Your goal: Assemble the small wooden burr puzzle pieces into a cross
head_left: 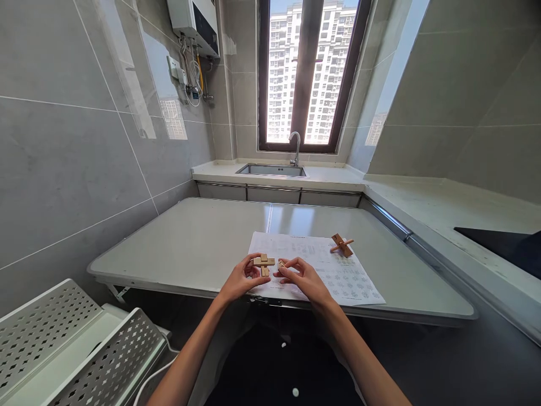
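My left hand (243, 277) is closed on a light wooden interlocking puzzle (264, 262), a cross of several notched bars, held just above the table's near edge. Close to its right side, my right hand (302, 276) pinches a small wooden piece (281, 265), mostly covered by the fingers. A small gap shows between the piece and the cross. Under both hands lies a printed instruction sheet (313, 254) with rows of small diagrams. On the sheet's far right corner rests a darker brown wooden puzzle (342, 246), a flat plate with a stick through it.
The pale folding table (190, 237) has a seam down its middle. Behind it are a counter with a sink (270, 170) and a faucet (296, 148). A white perforated rack (114, 349) stands at the lower left, with a white cable (154, 375) beside it. Another counter (456, 208) runs along the right.
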The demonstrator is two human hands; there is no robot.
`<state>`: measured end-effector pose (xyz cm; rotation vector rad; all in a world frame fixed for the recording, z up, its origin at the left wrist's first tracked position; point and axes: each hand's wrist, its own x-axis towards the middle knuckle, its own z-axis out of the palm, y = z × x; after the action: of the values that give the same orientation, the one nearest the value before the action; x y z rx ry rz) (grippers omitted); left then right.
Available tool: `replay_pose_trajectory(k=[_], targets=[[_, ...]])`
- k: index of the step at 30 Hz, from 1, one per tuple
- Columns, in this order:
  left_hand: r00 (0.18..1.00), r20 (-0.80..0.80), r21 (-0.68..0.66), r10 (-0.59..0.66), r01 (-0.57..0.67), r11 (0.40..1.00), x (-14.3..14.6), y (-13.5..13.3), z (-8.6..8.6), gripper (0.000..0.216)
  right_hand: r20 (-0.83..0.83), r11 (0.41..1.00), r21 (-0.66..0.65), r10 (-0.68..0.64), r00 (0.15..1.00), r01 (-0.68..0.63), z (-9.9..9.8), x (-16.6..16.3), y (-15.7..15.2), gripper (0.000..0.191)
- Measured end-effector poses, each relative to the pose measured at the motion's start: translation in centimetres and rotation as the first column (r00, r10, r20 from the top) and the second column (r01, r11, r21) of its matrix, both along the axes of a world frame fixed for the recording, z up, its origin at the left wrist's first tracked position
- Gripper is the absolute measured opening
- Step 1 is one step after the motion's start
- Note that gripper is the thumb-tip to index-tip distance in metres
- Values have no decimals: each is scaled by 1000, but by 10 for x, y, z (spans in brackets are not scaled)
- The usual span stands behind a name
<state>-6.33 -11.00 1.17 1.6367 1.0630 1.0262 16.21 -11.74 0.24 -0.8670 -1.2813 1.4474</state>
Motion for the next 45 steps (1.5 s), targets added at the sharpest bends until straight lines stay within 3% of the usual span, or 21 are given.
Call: replay_pose_trajectory(k=[6, 11, 18, 26, 37, 45], targets=[[1000, -10, -5, 0, 0, 1000, -1, 1, -4, 74, -97, 997, -78, 5, 995, -13, -3, 0, 3, 59], [1000, -11, -2, 0, 0, 1000, -2, 3, -7, 75, -106, 996, -82, 28, 994, -37, -12, 2, 9, 57], [1000, -6, 11, -16, 16, 1000, -1, 1, -4, 72, -120, 993, -115, 18, 993, -32, -8, 3, 8, 66], [1000, -22, 13, -21, 21, 1000, -2, 0, -3, 71, -117, 995, -92, 28, 993, -39, -8, 6, 12, 63], [1000, -12, 16, -16, 17, 1000, -1, -2, 1, 75, -152, 969, -149, 176, 973, -198, 5, 3, 1, 65], [999, -27, 25, -38, 38, 999, -2, -3, 1, 74, -66, 956, -156, 240, 969, -248, 4, -4, 4, 46]])
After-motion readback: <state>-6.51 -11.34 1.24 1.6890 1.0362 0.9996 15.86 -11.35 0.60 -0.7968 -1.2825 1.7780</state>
